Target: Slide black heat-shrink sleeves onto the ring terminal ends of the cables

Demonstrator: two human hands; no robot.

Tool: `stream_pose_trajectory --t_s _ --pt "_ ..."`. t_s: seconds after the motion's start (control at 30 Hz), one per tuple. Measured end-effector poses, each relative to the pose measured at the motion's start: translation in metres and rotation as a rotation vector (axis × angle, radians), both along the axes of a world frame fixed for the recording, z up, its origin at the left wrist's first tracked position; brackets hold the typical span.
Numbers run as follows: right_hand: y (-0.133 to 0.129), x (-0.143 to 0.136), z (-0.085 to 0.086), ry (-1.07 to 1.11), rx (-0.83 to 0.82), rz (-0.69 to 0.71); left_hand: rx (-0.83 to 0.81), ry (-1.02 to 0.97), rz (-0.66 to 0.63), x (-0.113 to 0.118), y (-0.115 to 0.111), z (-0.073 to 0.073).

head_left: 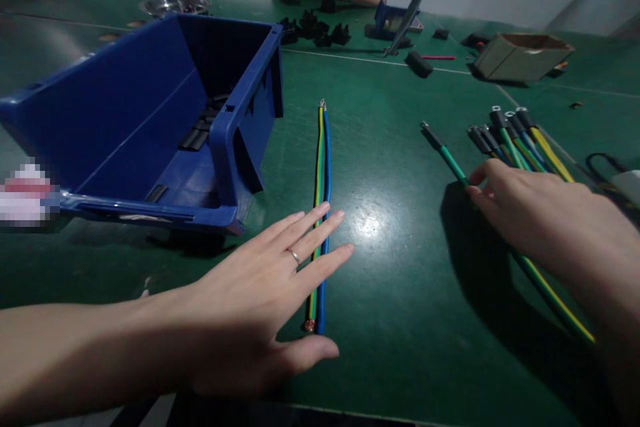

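L hand [260, 273] covers 2 cables [327, 160] nr blue bin [125, 107].

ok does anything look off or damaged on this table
Nothing looks spilled or clearly broken. One slight oddity: the yellow-green cable beside the blue cable shows bare copper at its near end, while its far end has a metal lug. That may be normal.
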State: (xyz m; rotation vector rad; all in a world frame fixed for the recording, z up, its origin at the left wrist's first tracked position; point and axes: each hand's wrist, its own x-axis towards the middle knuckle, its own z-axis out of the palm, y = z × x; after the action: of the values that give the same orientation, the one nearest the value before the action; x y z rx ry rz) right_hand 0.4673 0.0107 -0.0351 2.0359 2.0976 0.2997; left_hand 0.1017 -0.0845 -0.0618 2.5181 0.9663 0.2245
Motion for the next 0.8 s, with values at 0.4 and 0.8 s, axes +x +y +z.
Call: stream_pose_trajectory --t_s 0.4,0.8 --pt "0.000 0.005 0.004 -0.092 0.012 0.001 0.057 -0.045 0.001 0.000 -0.001 -0.011" --pt "0.006 0.023 -0.007 -0.226 0.047 0.081 0.079 -0.015 0.016 -0.001 -0.003 -0.010"
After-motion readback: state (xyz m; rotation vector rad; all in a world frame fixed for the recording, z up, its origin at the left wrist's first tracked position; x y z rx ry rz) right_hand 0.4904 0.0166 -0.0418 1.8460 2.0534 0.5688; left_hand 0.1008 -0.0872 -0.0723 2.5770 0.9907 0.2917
